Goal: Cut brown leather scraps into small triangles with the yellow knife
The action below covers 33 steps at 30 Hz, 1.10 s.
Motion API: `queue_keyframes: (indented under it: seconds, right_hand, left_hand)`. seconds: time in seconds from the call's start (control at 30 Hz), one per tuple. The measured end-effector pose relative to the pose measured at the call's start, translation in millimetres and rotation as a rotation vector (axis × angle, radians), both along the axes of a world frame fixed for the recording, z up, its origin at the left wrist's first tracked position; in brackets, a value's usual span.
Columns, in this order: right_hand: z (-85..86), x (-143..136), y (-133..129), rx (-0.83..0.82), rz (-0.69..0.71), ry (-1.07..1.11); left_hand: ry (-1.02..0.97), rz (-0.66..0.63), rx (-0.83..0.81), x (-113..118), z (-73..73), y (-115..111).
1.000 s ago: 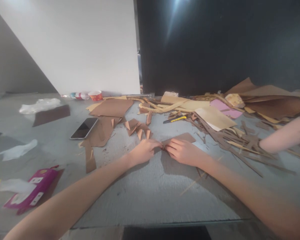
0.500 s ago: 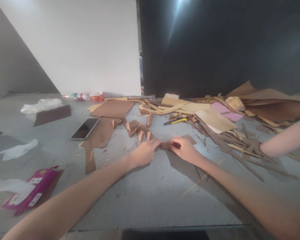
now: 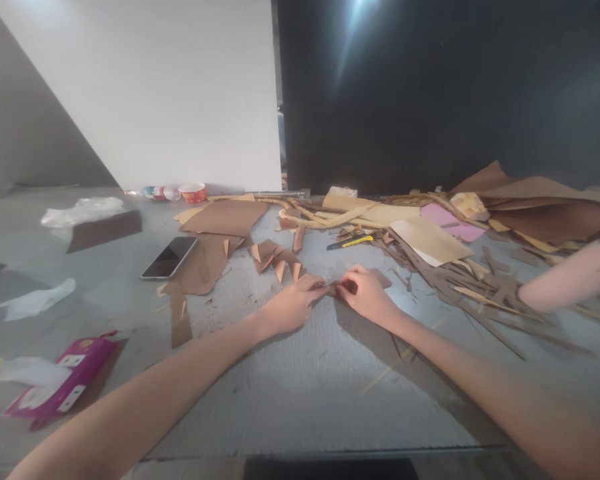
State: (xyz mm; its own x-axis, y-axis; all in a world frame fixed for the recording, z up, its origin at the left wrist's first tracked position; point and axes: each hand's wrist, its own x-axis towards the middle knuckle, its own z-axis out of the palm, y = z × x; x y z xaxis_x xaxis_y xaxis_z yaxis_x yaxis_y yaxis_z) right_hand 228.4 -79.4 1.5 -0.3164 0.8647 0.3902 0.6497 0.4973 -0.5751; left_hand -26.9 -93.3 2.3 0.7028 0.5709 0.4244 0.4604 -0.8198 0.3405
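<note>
Grey bench [image 3: 290,393], my left hand [image 3: 291,305] and right hand [image 3: 367,293] pinching brown card strip [image 3: 383,277], fingers closed on it, just right of folded triangles [image 3: 276,259].

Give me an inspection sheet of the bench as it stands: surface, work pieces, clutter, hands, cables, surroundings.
Surface: grey table, scuffed, bare patch in front of the hands.
Job's things: brown card piece pinched between left hand and right hand; small folded triangles lie just behind the left hand.
Clutter: heap of brown and tan offcuts, yellow utility knife, phone, magenta box, white plastic wrap.
Grippers: both hands closed on the card piece.
Cables: nothing seen.
Surroundings: white panel and black panel behind; another person's arm at the right edge.
</note>
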Motion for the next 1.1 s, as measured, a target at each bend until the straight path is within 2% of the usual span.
queue_keyframes:
  seconds: [0.27,0.53,0.83,1.1]
  right_hand:
    - [-4.2,-0.1,1.5,0.014,-0.060,-0.054]
    - [6.1,6.2,4.0,-0.102,-0.033,-0.064]
    - [10.5,7.6,3.5,-0.110,-0.011,-0.060]
    - [2.5,4.6,3.2,0.033,-0.044,-0.069]
  left_hand:
    - [0.049,-0.013,0.032,0.6,-0.8,2.0]
    - [0.004,-0.014,-0.012,-1.2,5.7,-0.6]
    - [0.041,-0.027,0.013,-1.3,5.9,-0.3]
    - [0.111,0.013,0.015,0.8,10.1,-3.2]
